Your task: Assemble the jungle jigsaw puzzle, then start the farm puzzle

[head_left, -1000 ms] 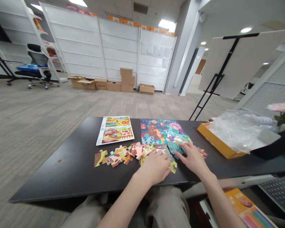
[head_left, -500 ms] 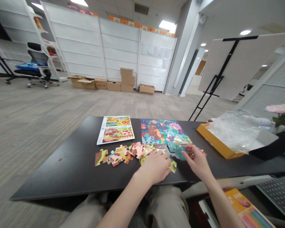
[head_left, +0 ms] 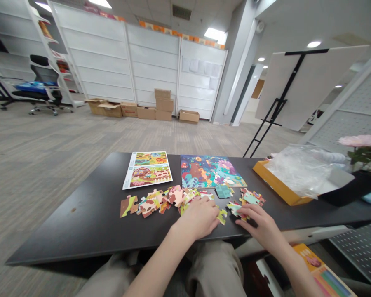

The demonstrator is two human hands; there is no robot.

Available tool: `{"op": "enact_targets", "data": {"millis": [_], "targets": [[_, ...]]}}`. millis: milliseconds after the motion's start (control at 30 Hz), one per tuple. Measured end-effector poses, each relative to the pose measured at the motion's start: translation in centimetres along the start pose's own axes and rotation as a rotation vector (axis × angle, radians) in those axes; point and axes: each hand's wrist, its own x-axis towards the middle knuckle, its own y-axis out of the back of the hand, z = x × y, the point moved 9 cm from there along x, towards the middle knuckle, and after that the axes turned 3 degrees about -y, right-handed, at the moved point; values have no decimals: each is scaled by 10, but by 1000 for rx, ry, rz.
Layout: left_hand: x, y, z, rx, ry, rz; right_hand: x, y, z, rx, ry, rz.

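Note:
A loose row of colourful jigsaw pieces (head_left: 151, 203) lies along the front of the black table. My left hand (head_left: 199, 216) rests over green-and-yellow pieces at the row's right end, fingers stretched out and slightly curved; its fingertips partly hide them. My right hand (head_left: 259, 227) reaches to a light green and white jigsaw piece (head_left: 233, 207), fingertips at its right edge and the thumb apart below. Behind that piece lies a teal jigsaw piece (head_left: 224, 191), apart from both hands. More mixed pieces (head_left: 252, 197) overlap just beyond my right fingers.
A picture sheet (head_left: 148, 171) and a dark forest-animal puzzle picture (head_left: 212, 171) lie at the table's far edge. To the right stand a yellow box (head_left: 275, 187) with clear plastic and a black flower pot (head_left: 352, 189). An orange box (head_left: 315, 264) sits low at right.
My right hand has let go of the teal piece, which now lies on the table, and has come nearer to me, onto the light green piece. My left hand stays on the pile.

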Motion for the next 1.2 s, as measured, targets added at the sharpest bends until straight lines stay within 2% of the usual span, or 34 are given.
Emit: {"op": "enact_targets", "data": {"millis": [300, 500, 700, 833, 967, 1100, 1200], "targets": [[-1, 1, 0, -13, 12, -21, 5, -3, 4, -27, -23, -70], [1, 2, 0, -9, 7, -18, 46, -7, 2, -29, -8, -60], [1, 2, 0, 1, 7, -39, 81, -34, 14, -107, -3, -111], [1, 3, 0, -3, 5, -32, 87, -46, 20, -103, -19, -166], [2, 3, 0, 1, 4, -25, 87, -44, 18, -47, -16, -171], [2, 3, 1, -2, 0, -22, 86, -42, 20, -86, -29, -131], [2, 3, 2, -7, -2, -27, 87, -43, 22, -79, -34, -148]]}}
